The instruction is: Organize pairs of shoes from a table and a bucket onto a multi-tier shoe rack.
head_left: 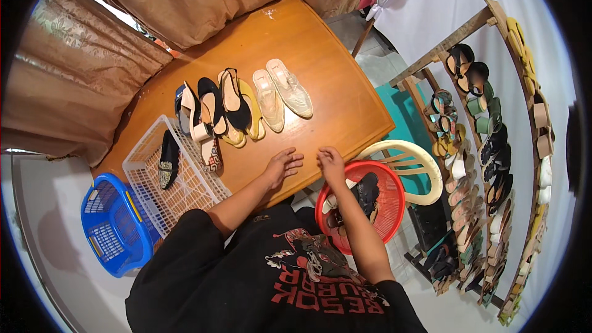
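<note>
My left hand [282,165] lies flat and open on the wooden table [308,43] near its front edge, holding nothing. My right hand [332,163] hovers at the table's edge above the red round basket [388,216], fingers curled and empty as far as I can see. A black shoe [368,192] and a lighter one lie in that basket. A row of shoes stands on the table beyond my hands: a pair of clear flat sandals [280,92], yellow slippers [250,111], black heels [228,102] and a white heeled shoe [192,117].
A white wire basket [185,191] with a black shoe [167,159] sits on the table's left. A blue basket [114,222] stands on the floor. A cream plastic chair [413,160] holds the red basket. A wooden shoe rack [493,148] fills the right. Brown curtains hang behind.
</note>
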The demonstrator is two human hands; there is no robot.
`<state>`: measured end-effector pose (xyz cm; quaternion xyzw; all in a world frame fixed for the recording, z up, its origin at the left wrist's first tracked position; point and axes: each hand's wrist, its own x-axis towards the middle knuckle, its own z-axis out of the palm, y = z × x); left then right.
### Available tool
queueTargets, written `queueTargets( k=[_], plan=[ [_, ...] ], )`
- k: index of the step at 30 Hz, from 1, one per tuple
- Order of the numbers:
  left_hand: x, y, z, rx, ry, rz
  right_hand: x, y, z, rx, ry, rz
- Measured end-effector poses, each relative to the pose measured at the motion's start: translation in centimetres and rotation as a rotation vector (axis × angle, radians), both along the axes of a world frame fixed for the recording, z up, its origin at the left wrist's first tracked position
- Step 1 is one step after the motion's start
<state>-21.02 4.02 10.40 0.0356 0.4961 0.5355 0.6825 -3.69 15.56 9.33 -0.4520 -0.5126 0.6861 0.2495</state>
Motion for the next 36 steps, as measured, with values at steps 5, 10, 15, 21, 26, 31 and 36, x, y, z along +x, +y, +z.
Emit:
queueTargets(
  k=[5, 10, 15, 21, 26, 31, 36],
  plan=[
    [-4.2, 2.1, -0.7, -0.014, -0.078, 0.073, -10.2, 3.0, 4.2, 0.636, -0.311, 0.187],
    [-6.4, 5.1, -1.2, -0.113, -0.224, 0.184, -16.0, 6.0, 3.5, 0.535, -0.713, 0.026],
    [-6.4, 6.3, -2.6, -0.275, -0.235, 0.349, -15.9, 7.4, 3.0, 0.539, -0.701, 0.144],
    [-5.4, 6.4, -3.2, -0.352, -0.13, 0.364, -13.7, 8.4, 1.7, 0.459, -0.692, 0.127],
    [-4.4, 7.7, -2.4, -0.354, 0.042, 0.286, -8.3, 8.4, 0.4, 0.536, -0.588, 0.038],
    [-0.8, 10.4, -1.4, -0.331, 0.007, 0.189, -4.3, 8.6, -0.6, 0.398, -0.432, -0.134],
    [0.9, 11.0, -1.3, -0.277, -0.013, 0.121, -6.7, 7.5, 1.6, 0.445, -0.267, -0.177]
  ],
)
